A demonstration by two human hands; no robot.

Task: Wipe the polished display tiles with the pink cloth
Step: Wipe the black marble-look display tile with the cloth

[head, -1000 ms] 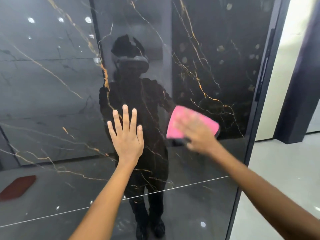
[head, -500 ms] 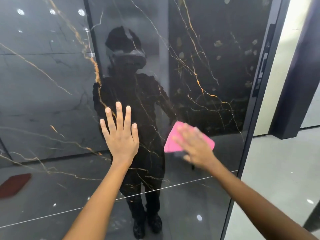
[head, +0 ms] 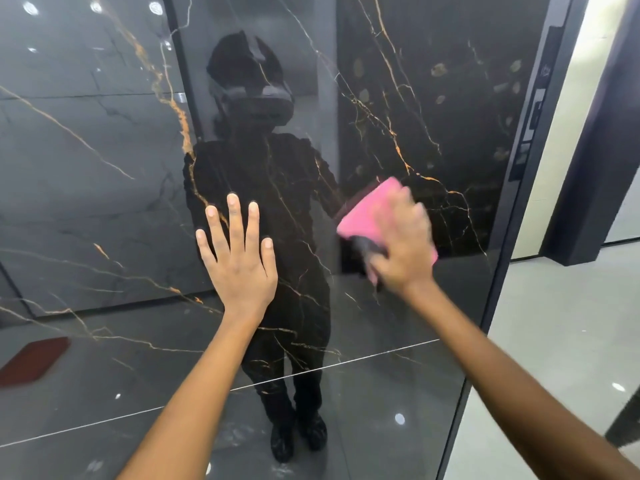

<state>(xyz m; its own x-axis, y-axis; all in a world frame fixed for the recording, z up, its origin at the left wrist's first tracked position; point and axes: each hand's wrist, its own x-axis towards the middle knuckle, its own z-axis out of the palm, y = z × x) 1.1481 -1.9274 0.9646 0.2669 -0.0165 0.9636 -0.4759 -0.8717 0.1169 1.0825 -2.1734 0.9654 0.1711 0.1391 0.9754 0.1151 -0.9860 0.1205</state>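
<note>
Wide dark polished tile (head: pixel 86 202) stretches bare to the left. The left hand (head: pixel 239 261) lies flat on it, fingers (head: pixel 235 216) straight and spread, holding nothing. Just right, the right hand (head: pixel 401 251) presses the pink cloth (head: pixel 363 216) against the tile, its blurred fingers laid over it. Beyond, the tile's dark frame edge (head: pixel 502 271) stands near; pale floor (head: pixel 554 323) lies past it.

right hand (head: pixel 403 251) and pink cloth (head: pixel 367 213) shifted rightward, slightly up

text: none legible | small labels on dark frame (head: pixel 535 109): too blurred to read
</note>
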